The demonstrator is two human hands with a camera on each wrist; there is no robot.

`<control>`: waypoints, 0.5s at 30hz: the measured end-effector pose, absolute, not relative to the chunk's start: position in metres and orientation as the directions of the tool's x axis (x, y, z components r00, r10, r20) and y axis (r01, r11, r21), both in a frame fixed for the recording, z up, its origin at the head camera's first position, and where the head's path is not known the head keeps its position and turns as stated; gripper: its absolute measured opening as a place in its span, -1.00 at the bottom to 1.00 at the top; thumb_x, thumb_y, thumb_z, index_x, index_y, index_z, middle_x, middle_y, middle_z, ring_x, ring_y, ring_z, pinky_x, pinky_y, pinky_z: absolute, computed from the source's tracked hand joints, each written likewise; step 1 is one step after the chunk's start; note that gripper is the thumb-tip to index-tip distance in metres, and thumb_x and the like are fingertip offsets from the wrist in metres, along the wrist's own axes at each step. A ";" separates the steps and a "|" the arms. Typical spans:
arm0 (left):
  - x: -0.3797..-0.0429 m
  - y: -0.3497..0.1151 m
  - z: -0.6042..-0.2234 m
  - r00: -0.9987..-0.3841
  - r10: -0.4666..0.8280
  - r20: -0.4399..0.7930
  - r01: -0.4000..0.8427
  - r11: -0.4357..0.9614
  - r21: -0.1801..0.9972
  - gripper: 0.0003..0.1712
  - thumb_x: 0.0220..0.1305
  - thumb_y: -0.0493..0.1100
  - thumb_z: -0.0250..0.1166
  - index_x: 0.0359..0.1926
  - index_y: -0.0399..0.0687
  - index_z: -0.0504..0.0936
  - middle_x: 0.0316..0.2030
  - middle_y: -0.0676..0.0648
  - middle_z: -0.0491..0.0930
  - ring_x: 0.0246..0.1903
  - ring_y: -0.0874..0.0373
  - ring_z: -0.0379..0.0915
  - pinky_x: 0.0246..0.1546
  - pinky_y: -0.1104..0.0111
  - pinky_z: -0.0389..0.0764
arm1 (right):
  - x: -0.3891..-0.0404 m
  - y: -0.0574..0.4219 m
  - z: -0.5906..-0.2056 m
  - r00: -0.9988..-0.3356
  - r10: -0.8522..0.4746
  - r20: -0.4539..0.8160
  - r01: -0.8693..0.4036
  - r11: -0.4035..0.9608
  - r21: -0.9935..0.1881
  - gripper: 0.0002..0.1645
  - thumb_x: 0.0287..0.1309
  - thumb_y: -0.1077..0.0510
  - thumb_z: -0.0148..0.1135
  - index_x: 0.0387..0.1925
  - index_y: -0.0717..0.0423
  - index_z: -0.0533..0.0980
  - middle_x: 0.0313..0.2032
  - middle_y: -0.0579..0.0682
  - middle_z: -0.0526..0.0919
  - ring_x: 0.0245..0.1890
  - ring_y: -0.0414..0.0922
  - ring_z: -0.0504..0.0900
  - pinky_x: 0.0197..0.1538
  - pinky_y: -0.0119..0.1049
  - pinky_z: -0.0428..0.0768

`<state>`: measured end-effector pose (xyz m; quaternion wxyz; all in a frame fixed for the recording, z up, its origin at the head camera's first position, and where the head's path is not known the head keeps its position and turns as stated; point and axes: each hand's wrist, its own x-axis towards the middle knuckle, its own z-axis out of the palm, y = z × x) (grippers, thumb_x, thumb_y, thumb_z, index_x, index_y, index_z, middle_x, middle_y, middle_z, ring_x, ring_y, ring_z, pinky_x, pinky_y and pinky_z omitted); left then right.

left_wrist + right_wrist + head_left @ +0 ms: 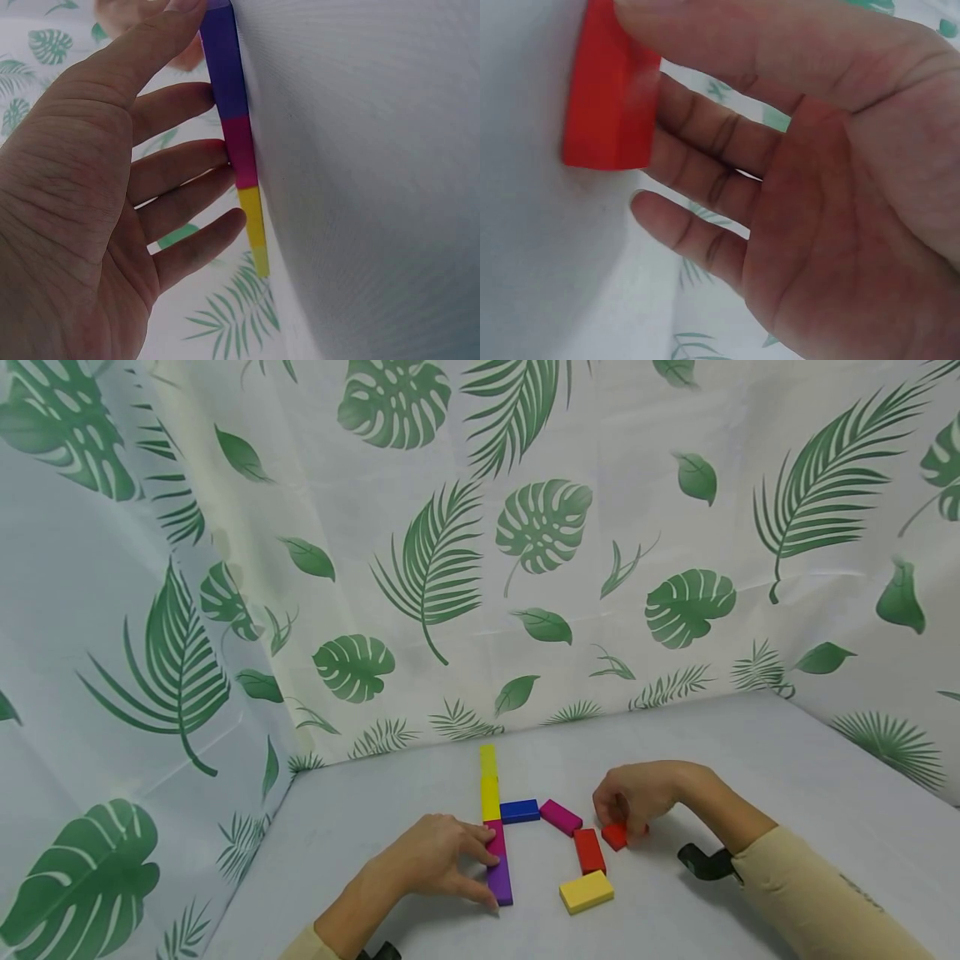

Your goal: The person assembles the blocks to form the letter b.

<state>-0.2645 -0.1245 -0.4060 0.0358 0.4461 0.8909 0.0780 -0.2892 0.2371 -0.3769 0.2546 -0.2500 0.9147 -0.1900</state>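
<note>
My left hand (442, 858) rests its fingertips along the side of a straight row of blocks. From near to far the row has a purple block (499, 885), a magenta block (496, 837) and yellow blocks (490, 797). In the left wrist view the fingers stretch out to the row's edge, with the thumb at the purple end. My right hand (645, 789) pinches a red block (611, 97) between thumb and fingers, low over the table. Partly hidden by those fingers, this block lies just right of another red block (590, 852).
From the row a blue block (520, 812) extends right, followed by a tilted magenta block (561, 817). A yellow block (587, 893) lies at the near end of the standing-apart red one. Leaf-print sheets (540, 677) enclose the white table (360, 802) behind and at both sides.
</note>
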 end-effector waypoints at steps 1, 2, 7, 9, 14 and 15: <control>-0.264 -0.125 -0.406 -0.598 0.801 0.007 0.790 0.588 0.171 -0.33 0.02 0.59 0.39 0.07 0.46 0.78 0.21 0.24 0.66 0.27 0.32 0.56 0.27 0.11 0.62 | -0.290 0.237 -0.377 -0.750 -0.554 -0.362 -0.358 0.800 -0.481 -0.62 -0.08 0.35 0.60 -0.34 -0.14 0.64 -0.35 -0.12 0.67 -0.24 -0.15 0.60 -0.23 -0.27 0.64; -0.264 -0.125 -0.406 -0.597 0.803 0.008 0.792 0.587 0.171 -0.33 0.02 0.59 0.39 0.07 0.46 0.78 0.21 0.24 0.66 0.27 0.32 0.56 0.27 0.12 0.62 | -0.290 0.238 -0.378 -0.754 -0.552 -0.356 -0.355 0.798 -0.487 -0.61 -0.08 0.37 0.59 -0.33 -0.14 0.64 -0.34 -0.12 0.67 -0.23 -0.14 0.59 -0.22 -0.27 0.64; -0.264 -0.125 -0.407 -0.590 0.807 0.018 0.797 0.578 0.173 -0.33 0.03 0.59 0.39 0.07 0.45 0.78 0.21 0.23 0.67 0.27 0.32 0.57 0.27 0.14 0.63 | -0.291 0.238 -0.380 -0.770 -0.542 -0.336 -0.351 0.800 -0.486 -0.55 -0.10 0.42 0.56 -0.30 -0.16 0.64 -0.32 -0.12 0.66 -0.19 -0.11 0.58 -0.19 -0.22 0.66; -0.264 -0.125 -0.407 -0.590 0.807 0.019 0.797 0.578 0.176 -0.34 0.03 0.59 0.40 0.07 0.45 0.78 0.21 0.23 0.67 0.27 0.31 0.57 0.27 0.14 0.63 | -0.292 0.238 -0.381 -0.776 -0.539 -0.329 -0.357 0.804 -0.475 -0.54 -0.11 0.43 0.55 -0.30 -0.17 0.63 -0.32 -0.13 0.65 -0.19 -0.12 0.57 -0.19 -0.23 0.66; -0.264 -0.125 -0.407 -0.592 0.806 0.019 0.795 0.580 0.178 -0.34 0.02 0.59 0.40 0.07 0.46 0.78 0.21 0.23 0.67 0.27 0.31 0.57 0.27 0.12 0.63 | -0.292 0.238 -0.381 -0.785 -0.538 -0.308 -0.369 0.805 -0.465 -0.56 -0.05 0.44 0.51 -0.29 -0.17 0.63 -0.34 -0.13 0.64 -0.22 -0.13 0.56 -0.22 -0.25 0.65; -0.264 -0.125 -0.407 -0.592 0.806 0.021 0.795 0.579 0.179 -0.33 0.02 0.59 0.40 0.07 0.46 0.78 0.21 0.23 0.67 0.27 0.31 0.57 0.27 0.13 0.63 | -0.293 0.238 -0.381 -0.788 -0.539 -0.299 -0.373 0.803 -0.464 -0.57 -0.03 0.43 0.51 -0.29 -0.17 0.64 -0.34 -0.13 0.64 -0.22 -0.13 0.56 -0.22 -0.25 0.64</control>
